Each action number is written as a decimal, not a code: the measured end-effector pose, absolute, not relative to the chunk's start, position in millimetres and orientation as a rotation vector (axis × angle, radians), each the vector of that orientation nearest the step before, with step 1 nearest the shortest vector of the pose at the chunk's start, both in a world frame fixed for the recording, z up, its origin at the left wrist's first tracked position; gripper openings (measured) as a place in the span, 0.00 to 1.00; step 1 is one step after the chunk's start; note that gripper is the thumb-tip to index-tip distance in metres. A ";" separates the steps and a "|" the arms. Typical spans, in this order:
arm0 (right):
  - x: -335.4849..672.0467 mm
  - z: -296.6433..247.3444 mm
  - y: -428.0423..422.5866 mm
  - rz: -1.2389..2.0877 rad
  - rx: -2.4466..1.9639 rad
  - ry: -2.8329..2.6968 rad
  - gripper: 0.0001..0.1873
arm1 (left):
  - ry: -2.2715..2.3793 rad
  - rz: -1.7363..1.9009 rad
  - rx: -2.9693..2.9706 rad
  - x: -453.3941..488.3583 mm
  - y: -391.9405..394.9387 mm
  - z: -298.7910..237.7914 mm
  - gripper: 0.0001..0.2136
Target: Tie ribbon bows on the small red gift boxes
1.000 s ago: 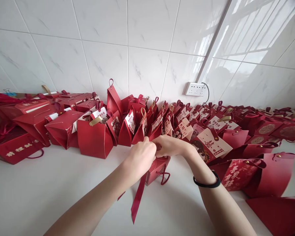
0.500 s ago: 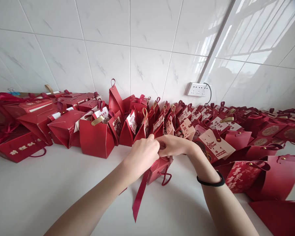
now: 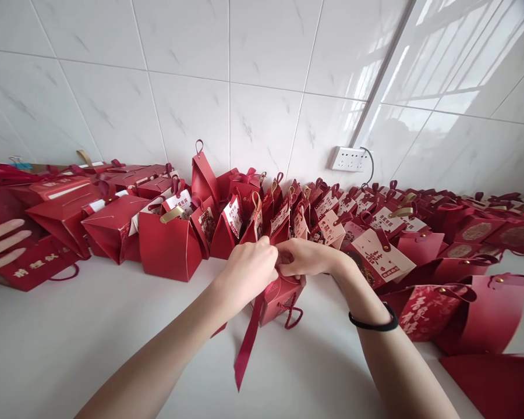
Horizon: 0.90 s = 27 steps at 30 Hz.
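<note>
A small red gift box (image 3: 277, 302) with a twisted red cord handle (image 3: 293, 317) stands on the white tabletop under both my hands. A crimson ribbon (image 3: 247, 354) runs from its top and trails down toward me. My left hand (image 3: 254, 263) is closed, knuckles up, with the ribbon coming out beneath it. My right hand (image 3: 308, 257), wrist bent, has its fingers curled in a pinch against the left one, over the box top. Both sets of fingertips and the part of the ribbon between them are mostly hidden.
Many red gift boxes with loops and tags (image 3: 170, 241) crowd the tabletop (image 3: 157, 337) along the tiled wall. At the left edge another person's hand (image 3: 2, 247) reaches in, fingers spread, over a red box (image 3: 39, 262). A white power strip (image 3: 353, 159) is on the wall.
Another person's hand has come in from the left, over the boxes there. My two hands stay together over the gift box with hardly any movement. The view has shifted slightly.
</note>
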State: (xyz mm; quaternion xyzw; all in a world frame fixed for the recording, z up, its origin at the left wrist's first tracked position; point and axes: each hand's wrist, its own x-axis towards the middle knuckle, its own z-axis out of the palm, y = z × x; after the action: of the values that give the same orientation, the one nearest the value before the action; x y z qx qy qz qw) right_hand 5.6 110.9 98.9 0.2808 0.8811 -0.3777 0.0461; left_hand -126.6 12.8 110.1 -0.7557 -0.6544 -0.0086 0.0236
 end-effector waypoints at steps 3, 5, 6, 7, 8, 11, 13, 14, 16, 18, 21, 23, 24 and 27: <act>6.1 98.5 111.9 -1.139 0.861 2.710 0.03 | -2.072 -0.021 -2.334 -127.3 11.2 113.3 0.08; 5.5 98.6 111.3 -1.058 0.838 2.784 0.03 | -2.068 -0.035 -2.348 -128.6 11.4 113.9 0.08; 4.9 98.7 110.7 -1.028 0.819 2.814 0.04 | -2.063 -0.044 -2.357 -129.6 11.9 113.8 0.08; 4.4 98.9 109.8 -1.019 0.802 2.829 0.04 | -2.061 -0.053 -2.363 -130.6 12.6 113.7 0.08; 3.8 99.1 109.0 -1.040 0.795 2.825 0.04 | -2.064 -0.059 -2.366 -131.6 13.3 113.5 0.07; 3.7 99.6 107.7 -1.213 0.822 2.728 0.03 | -2.087 -0.078 -2.370 -134.2 14.8 112.8 0.07; 5.2 99.1 108.8 -1.330 0.799 2.669 0.03 | -2.093 -0.091 -2.385 -135.2 15.3 112.0 0.07; 6.2 98.3 110.2 -1.379 0.761 2.652 0.04 | -2.096 -0.098 -2.396 -135.4 15.4 111.5 0.06; 8.3 95.6 114.1 -1.473 0.662 2.632 0.04 | -2.105 -0.107 -2.400 -135.6 15.5 110.6 0.06; 10.0 92.0 118.6 -1.579 0.580 2.609 0.04 | -2.116 -0.103 -2.378 -135.5 15.7 110.0 0.07; 11.4 88.2 123.7 -1.716 0.481 2.560 0.04 | -2.093 -0.096 -2.345 -135.8 16.3 109.6 0.07; 12.1 88.2 124.6 -1.749 0.447 2.535 0.03 | -2.073 -0.084 -2.341 -137.0 16.8 109.6 0.07; 12.4 88.9 124.3 -1.738 0.450 2.533 0.03 | -2.070 -0.074 -2.342 -137.9 17.0 109.6 0.07; 12.3 91.9 121.7 -1.610 0.543 2.553 0.03 | -2.097 -0.036 -2.359 -141.3 16.4 109.7 0.07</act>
State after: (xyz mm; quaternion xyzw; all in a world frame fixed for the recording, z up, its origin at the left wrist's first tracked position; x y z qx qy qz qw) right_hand 12.3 121.7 91.9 0.1771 0.8319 -0.5246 0.0375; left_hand -141.3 16.4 109.7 -0.7472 -0.6644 -0.0113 -0.0074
